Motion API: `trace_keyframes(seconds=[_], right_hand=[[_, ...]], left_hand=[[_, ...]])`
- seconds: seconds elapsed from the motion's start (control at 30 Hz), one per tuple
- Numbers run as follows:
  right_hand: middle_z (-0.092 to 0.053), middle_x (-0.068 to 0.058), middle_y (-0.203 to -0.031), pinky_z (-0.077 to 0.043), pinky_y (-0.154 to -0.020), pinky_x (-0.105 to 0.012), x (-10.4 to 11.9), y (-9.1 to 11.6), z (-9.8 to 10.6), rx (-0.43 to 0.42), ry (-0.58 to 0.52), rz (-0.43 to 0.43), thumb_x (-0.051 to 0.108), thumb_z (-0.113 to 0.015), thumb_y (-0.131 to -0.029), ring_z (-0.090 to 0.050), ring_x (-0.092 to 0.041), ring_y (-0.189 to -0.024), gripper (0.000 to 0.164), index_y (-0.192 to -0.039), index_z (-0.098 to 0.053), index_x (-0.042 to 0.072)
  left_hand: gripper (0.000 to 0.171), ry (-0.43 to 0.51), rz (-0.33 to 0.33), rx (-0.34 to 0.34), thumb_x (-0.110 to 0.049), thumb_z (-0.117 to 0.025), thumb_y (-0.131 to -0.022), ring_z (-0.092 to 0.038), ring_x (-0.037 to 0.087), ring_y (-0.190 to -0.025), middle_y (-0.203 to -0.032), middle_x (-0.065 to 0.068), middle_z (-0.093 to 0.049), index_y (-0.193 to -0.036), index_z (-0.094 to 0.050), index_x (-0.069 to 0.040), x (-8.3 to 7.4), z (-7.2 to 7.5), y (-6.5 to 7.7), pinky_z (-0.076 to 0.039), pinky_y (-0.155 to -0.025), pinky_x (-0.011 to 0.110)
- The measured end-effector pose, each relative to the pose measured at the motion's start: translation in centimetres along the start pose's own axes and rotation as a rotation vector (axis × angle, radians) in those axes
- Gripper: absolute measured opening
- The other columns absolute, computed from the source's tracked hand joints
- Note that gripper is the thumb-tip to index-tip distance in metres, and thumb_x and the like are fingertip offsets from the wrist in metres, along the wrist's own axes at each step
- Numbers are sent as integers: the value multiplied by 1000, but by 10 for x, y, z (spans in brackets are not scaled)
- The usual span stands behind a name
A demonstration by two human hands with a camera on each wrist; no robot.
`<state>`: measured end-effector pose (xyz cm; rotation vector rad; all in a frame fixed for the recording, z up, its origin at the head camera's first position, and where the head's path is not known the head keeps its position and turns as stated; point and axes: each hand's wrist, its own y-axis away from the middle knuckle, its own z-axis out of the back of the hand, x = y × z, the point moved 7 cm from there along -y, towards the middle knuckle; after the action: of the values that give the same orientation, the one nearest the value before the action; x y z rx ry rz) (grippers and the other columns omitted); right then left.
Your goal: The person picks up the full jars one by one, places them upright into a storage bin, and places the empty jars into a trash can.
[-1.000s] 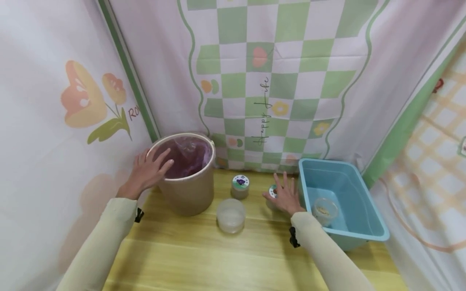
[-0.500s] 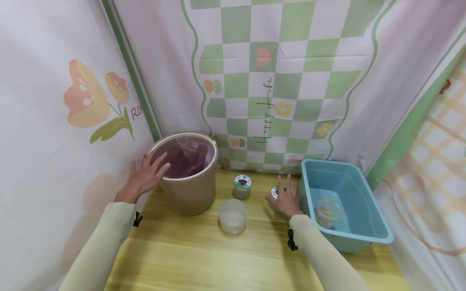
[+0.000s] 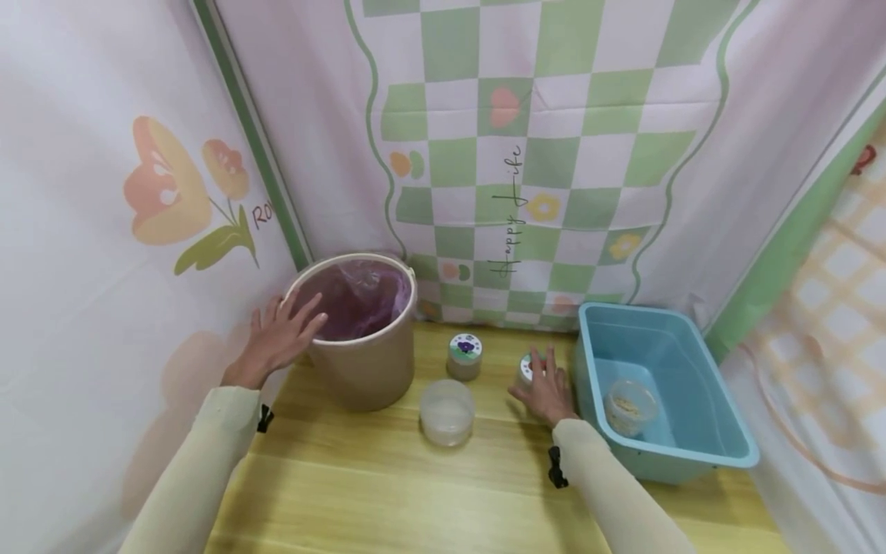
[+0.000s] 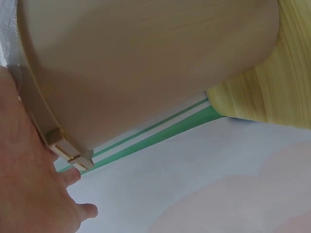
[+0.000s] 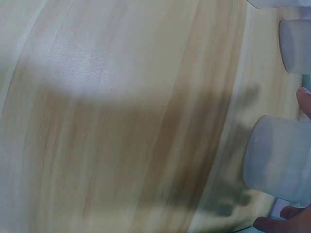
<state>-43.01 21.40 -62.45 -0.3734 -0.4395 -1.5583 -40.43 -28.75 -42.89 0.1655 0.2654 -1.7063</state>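
Note:
My left hand (image 3: 271,343) has its fingers spread at the left rim of a beige bucket (image 3: 367,375), which has a purplish plastic bag inside. In the left wrist view the palm (image 4: 29,179) lies beside the bucket's rim. My right hand (image 3: 547,391) is over a small translucent jar (image 3: 527,371) with a printed lid, partly hidden by the fingers. The right wrist view shows the thumb (image 5: 304,101) and fingers on either side of this jar's body (image 5: 277,158), which stands on the wooden table (image 3: 429,500).
A second jar (image 3: 464,357) with a purple-flower lid stands between bucket and right hand. In front of it is a round translucent container (image 3: 447,413). A blue tub (image 3: 730,431) at right holds a clear cup (image 3: 628,406) with small pale bits. Printed curtains (image 3: 471,161) hang behind.
My right hand has lowered slightly over the jar, its fingers drawn back and more of the lid showing. The left hand stays at the bucket's rim. The view has shifted slightly.

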Motion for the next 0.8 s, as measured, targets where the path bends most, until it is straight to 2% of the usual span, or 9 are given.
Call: trace_keyframes(seconds=[0.17, 0.43, 0.6, 0.8], right_hand=[[24, -13, -165, -25, -106, -77, -1, 2, -1, -8, -24, 1, 43, -76, -87, -9, -59, -145, 108, -162, -2, 21], [18, -16, -166, -27, -110, -72, -6, 1, -1, -78, -86, 78, 15, -75, -88, -12, -56, -146, 96, -162, -13, 15], [18, -15, -166, -26, -109, -73, -6, 0, 0, -84, -115, 66, 9, -74, -88, -12, -57, -145, 95, -161, -14, 15], [9, -18, -167, -31, -108, -72, 11, 0, 9, -136, -140, 116, 6, -75, -86, -19, -58, -143, 94, -160, -17, 10]], left_hand=[[69, -7, 12, 25, -68, -16, -101, 2, 52, -150, -168, 17, 3, -161, -15, -33, 0, -1, 1, 10, -111, 76], [69, 4, 40, 69, -69, -15, -100, 4, 53, -149, -167, 16, 10, -161, -11, -37, -3, -1, 2, 11, -109, 78], [68, 0, 39, 84, -68, -14, -100, 5, 54, -149, -167, 17, 9, -161, -9, -37, -5, -3, -1, 11, -108, 78], [68, 9, 48, 90, -68, -14, -101, 5, 55, -149, -168, 17, 8, -161, -9, -37, -4, -2, 0, 12, -108, 78]])
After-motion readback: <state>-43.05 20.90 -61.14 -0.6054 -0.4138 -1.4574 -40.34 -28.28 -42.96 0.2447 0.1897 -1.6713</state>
